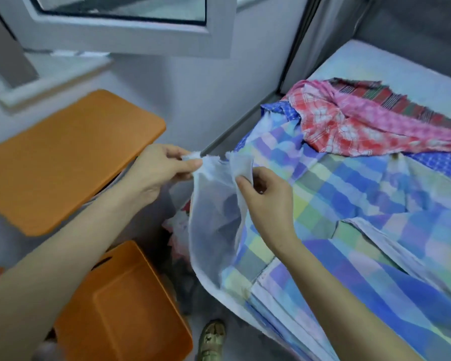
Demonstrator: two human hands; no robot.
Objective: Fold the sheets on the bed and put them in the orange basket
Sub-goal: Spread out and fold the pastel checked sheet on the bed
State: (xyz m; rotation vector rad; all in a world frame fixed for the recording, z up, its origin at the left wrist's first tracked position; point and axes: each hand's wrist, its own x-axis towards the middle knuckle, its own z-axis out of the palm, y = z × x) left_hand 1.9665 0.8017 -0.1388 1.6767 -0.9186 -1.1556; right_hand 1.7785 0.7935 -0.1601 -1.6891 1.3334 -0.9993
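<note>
The left grip (162,170) pinches the frayed white edge of the checked sheet (349,204) between thumb and fingers. The right grip (268,201), just beside it, pinches the same edge a little further along, with its fingers curled over the fabric. Below the two, the thin white underside of the sheet hangs down off the side of the bed (375,63). The rest of the sheet, in pale blue, green and yellow squares, lies rumpled over the mattress. Further up the bed a crumpled red and pink cloth (349,126) lies on a blue patterned cloth (284,110). On the floor left of the bed stands the orange basket (120,303), under the left forearm, with an orange lid (63,162) beyond it. A shoe (211,340) shows on the floor between basket and bed.
</note>
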